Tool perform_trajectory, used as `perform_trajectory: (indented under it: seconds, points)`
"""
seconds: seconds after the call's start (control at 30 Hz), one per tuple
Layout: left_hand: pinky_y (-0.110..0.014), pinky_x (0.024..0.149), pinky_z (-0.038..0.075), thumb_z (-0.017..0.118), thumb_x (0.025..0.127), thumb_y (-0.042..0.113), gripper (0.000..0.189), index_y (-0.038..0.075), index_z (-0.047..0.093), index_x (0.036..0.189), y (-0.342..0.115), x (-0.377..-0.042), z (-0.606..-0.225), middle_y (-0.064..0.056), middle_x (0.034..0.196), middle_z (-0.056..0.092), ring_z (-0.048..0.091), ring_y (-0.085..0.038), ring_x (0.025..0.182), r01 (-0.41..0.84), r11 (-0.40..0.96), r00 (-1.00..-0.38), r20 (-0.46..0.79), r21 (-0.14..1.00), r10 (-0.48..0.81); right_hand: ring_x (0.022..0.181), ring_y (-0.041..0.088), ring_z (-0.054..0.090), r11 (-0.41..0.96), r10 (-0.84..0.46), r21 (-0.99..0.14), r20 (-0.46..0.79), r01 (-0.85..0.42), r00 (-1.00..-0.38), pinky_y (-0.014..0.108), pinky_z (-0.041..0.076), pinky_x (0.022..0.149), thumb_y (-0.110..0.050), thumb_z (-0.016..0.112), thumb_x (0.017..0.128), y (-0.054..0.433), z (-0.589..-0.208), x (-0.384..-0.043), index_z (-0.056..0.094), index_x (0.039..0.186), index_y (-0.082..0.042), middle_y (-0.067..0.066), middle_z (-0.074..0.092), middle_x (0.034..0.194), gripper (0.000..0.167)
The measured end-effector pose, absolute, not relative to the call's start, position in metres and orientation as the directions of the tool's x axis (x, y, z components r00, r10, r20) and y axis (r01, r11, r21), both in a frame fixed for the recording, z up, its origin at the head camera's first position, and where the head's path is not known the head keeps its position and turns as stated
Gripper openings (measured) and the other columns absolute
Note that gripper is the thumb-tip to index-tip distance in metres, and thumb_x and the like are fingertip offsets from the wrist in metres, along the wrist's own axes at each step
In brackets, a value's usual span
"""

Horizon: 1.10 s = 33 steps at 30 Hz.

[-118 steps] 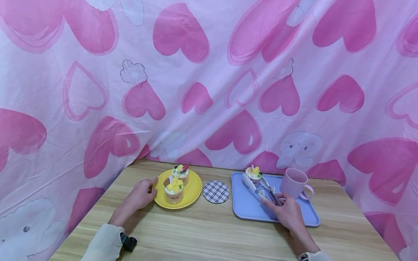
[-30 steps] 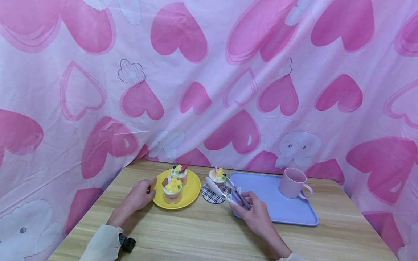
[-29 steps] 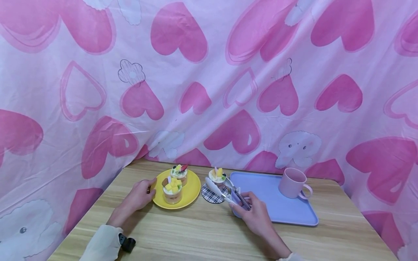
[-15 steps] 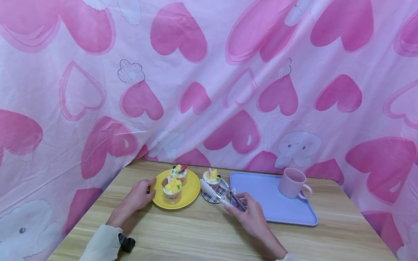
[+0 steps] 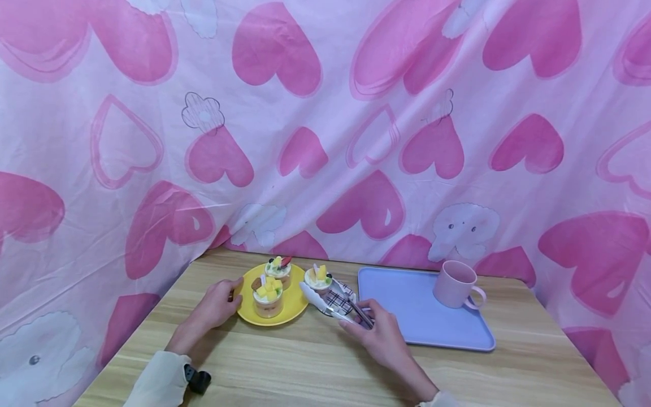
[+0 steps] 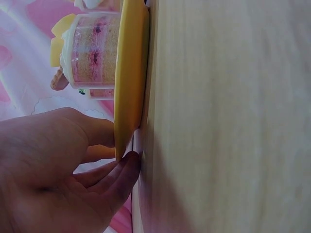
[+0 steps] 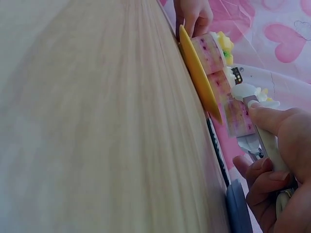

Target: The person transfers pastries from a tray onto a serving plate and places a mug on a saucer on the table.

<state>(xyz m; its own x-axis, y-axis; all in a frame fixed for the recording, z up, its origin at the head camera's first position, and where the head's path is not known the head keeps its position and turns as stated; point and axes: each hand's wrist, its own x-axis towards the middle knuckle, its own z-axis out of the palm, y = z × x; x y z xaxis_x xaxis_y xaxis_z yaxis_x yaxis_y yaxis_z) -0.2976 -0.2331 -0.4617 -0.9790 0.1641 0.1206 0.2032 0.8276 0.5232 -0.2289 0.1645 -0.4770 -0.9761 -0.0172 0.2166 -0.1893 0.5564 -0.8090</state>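
My right hand [image 5: 381, 333] holds a pair of tongs [image 5: 311, 297] with pale tips and metal arms. Their tips clasp a clear dessert cup [image 5: 318, 277] topped with cream and fruit, upright at the right rim of the yellow plate [image 5: 295, 305]. In the right wrist view this held cup [image 7: 238, 119] hangs above the table, close to the plate's edge. My left hand [image 5: 216, 305] pinches the plate's left rim, thumb above and fingers below, plain in the left wrist view. On the plate stand a mango-topped cup [image 5: 268, 302] and a strawberry-topped cup [image 5: 285, 276] behind it.
A round checked coaster [image 5: 342, 297] lies right of the plate, partly covered by the tongs. Further right, a blue tray [image 5: 417, 311] carries a pink mug [image 5: 450, 288]. A pink heart-patterned curtain [image 5: 285, 215] hangs behind the wooden table [image 5: 285, 362].
The tongs have carried the dessert cup left from the blue tray, across the coaster, to the plate's right rim. My left hand has stayed on the plate.
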Motion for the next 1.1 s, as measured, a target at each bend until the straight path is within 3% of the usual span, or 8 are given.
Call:
perform_trajectory:
  seconds: [0.5,0.9,1.1]
  points:
    - [-0.054,0.103,0.060,0.066,0.101,0.003,0.056,-0.014,0.051,0.152,-0.232,-0.299,-0.461,-0.035,0.137,0.065,0.065,-0.034,0.118,0.186,0.824,-0.982,0.095,0.536,0.160,0.094,0.015,0.068,0.570,-0.047,-0.789,0.246,-0.228,-0.968,0.024,0.055,0.076,-0.050,0.093,0.081,0.146,-0.478,-0.233,0.070,0.125,-0.012,0.017,0.079,0.117,0.062]
    - [-0.050,0.097,0.061,0.066,0.100,0.003,0.056,-0.015,0.051,0.151,-0.234,-0.300,-0.465,-0.033,0.134,0.066,0.064,-0.029,0.109,0.187,0.820,-0.982,0.090,0.541,0.165,0.091,0.014,0.067,0.557,-0.082,-0.796,0.229,-0.235,-0.970,0.025,0.056,0.075,-0.053,0.090,0.083,0.140,-0.481,-0.239,0.068,0.126,-0.012,0.008,0.078,0.106,0.063]
    - [-0.054,0.100,0.060,0.067,0.100,0.004,0.056,-0.014,0.053,0.151,-0.235,-0.300,-0.464,-0.034,0.134,0.066,0.065,-0.033,0.113,0.196,0.833,-0.981,0.109,0.517,0.163,0.093,0.014,0.069,0.535,-0.092,-0.807,0.238,-0.250,-0.967,0.025,0.056,0.078,-0.052,0.090,0.084,0.135,-0.480,-0.238,0.069,0.127,-0.011,0.010,0.080,0.110,0.063]
